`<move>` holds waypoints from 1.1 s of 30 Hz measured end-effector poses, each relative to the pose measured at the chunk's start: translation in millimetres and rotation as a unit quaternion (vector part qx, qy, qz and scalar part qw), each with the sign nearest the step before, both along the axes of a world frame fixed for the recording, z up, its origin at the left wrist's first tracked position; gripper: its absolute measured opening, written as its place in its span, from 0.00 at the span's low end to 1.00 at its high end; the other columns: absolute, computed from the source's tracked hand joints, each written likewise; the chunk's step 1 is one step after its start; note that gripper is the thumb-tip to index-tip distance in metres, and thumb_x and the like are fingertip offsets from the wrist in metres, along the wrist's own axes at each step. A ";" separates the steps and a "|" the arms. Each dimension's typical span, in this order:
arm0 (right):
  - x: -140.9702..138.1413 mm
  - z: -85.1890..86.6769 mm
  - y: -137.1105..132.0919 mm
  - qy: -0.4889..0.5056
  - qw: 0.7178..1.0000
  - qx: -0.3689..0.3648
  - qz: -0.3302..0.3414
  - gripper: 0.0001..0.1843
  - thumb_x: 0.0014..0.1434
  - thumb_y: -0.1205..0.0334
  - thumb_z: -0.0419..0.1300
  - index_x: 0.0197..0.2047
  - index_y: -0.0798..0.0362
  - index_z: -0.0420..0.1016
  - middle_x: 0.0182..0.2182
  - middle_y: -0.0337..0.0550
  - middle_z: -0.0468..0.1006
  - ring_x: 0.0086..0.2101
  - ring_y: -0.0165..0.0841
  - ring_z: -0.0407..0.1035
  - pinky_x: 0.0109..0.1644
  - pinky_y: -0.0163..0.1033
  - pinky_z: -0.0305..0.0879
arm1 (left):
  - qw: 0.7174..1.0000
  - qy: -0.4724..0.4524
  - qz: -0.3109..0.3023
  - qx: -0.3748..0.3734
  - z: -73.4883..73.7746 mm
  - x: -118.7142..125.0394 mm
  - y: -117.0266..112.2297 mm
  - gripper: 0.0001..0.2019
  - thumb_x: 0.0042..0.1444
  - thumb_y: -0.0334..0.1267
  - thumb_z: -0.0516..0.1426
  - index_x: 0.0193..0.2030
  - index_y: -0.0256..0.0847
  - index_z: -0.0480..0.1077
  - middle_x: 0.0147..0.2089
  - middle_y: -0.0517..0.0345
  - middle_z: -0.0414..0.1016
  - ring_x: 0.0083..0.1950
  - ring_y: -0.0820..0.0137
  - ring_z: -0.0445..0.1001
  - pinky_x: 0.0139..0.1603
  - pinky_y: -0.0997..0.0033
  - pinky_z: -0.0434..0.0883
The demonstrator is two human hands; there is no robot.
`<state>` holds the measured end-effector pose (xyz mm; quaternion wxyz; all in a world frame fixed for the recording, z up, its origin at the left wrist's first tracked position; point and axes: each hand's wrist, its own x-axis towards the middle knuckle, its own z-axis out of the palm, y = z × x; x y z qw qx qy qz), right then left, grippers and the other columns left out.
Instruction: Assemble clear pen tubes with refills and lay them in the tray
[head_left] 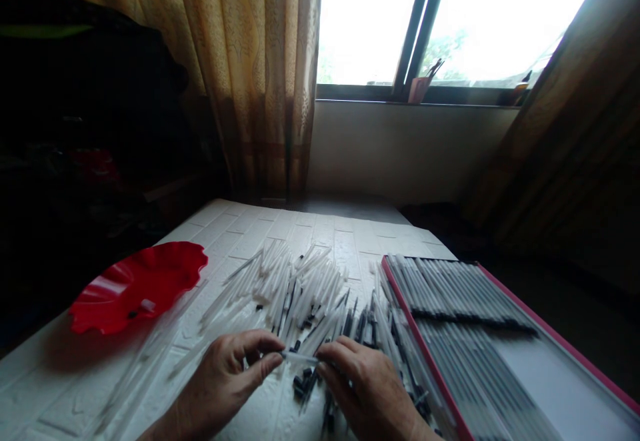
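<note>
Between my hands a translucent pen [300,358] lies level, just above the table. My left hand [225,375] pinches its left end between thumb and fingers, near a dark tip. The right end is in the grip of my right hand [364,382], whose fingertips partly hide it. Under and beyond them a loose heap of clear pen barrels [273,274] spreads over the white table. Small black pen caps [303,382] lie right below the held pen. Dark-tipped pen parts [357,324] are scattered beside my right hand.
On the right stands a pink-edged box [565,374] with two rows of pens [457,291]. A red wavy-rimmed dish [135,281] sits on the left, with small pieces inside. Long clear tubes [145,361] lie near it. Behind the white table [240,217] are curtains and a window.
</note>
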<state>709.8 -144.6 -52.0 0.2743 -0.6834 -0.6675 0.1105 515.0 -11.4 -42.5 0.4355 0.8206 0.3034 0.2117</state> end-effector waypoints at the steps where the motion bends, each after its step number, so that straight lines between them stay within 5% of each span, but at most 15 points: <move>1: 0.5 0.6 -0.2 0.014 1.000 0.003 -0.001 0.10 0.64 0.62 0.54 0.46 0.48 0.75 0.36 0.43 0.81 0.34 0.35 0.76 0.36 0.34 0.63 | 1.000 -0.002 0.000 -0.006 0.3 0.1 0.5 0.10 0.56 0.44 0.59 0.37 0.42 0.80 0.27 0.60 0.78 0.27 0.71 0.72 0.27 0.78 0.68; 8: 5.3 5.1 -0.4 0.081 0.996 0.019 -0.038 0.03 0.57 0.66 0.58 0.33 0.52 0.73 0.29 0.41 0.78 0.30 0.34 0.73 0.33 0.35 0.63 | 0.999 -0.002 0.008 -0.044 6.7 -0.3 4.4 0.14 0.55 0.48 0.59 0.36 0.39 0.79 0.26 0.59 0.75 0.26 0.71 0.70 0.27 0.76 0.67; 13: 6.6 10.4 -0.6 0.238 0.971 0.014 -0.036 0.06 0.56 0.62 0.61 0.32 0.53 0.79 0.26 0.41 0.80 0.29 0.34 0.74 0.34 0.34 0.66 | 0.992 -0.033 0.009 -0.121 6.2 -1.1 4.5 0.15 0.52 0.49 0.62 0.36 0.37 0.79 0.26 0.58 0.75 0.25 0.72 0.68 0.26 0.76 0.66; 20: 12.0 12.0 -1.1 0.492 0.869 -0.025 -0.053 0.12 0.47 0.55 0.71 0.30 0.55 0.81 0.23 0.38 0.78 0.23 0.28 0.67 0.28 0.32 0.61 | 0.989 -0.076 -0.001 -0.129 -0.5 1.0 6.8 0.12 0.49 0.45 0.65 0.34 0.37 0.79 0.27 0.57 0.76 0.30 0.70 0.71 0.31 0.74 0.68; 25: 12.1 3.4 3.2 0.628 0.777 -0.019 -0.035 0.23 0.44 0.47 0.75 0.38 0.54 0.80 0.23 0.36 0.75 0.20 0.23 0.62 0.22 0.28 0.50 | 0.996 -0.051 -0.017 -0.075 -1.2 3.1 9.7 0.12 0.50 0.43 0.62 0.37 0.37 0.79 0.31 0.55 0.79 0.32 0.68 0.74 0.34 0.72 0.71; 28: 12.8 0.2 7.2 0.607 0.789 0.049 -0.080 0.25 0.45 0.41 0.72 0.36 0.54 0.79 0.19 0.33 0.70 0.19 0.23 0.59 0.20 0.28 0.46 | 0.999 0.008 -0.035 -0.018 3.0 2.7 12.3 0.13 0.49 0.41 0.61 0.40 0.39 0.79 0.37 0.54 0.82 0.35 0.66 0.77 0.37 0.72 0.73; 33: 24.6 2.9 9.9 0.518 0.827 0.112 -0.188 0.28 0.49 0.34 0.65 0.30 0.54 0.74 0.22 0.37 0.73 0.22 0.29 0.65 0.22 0.30 0.54 | 0.992 0.073 0.036 0.092 11.0 1.7 20.4 0.16 0.57 0.44 0.54 0.44 0.39 0.77 0.43 0.51 0.82 0.40 0.64 0.78 0.43 0.68 0.73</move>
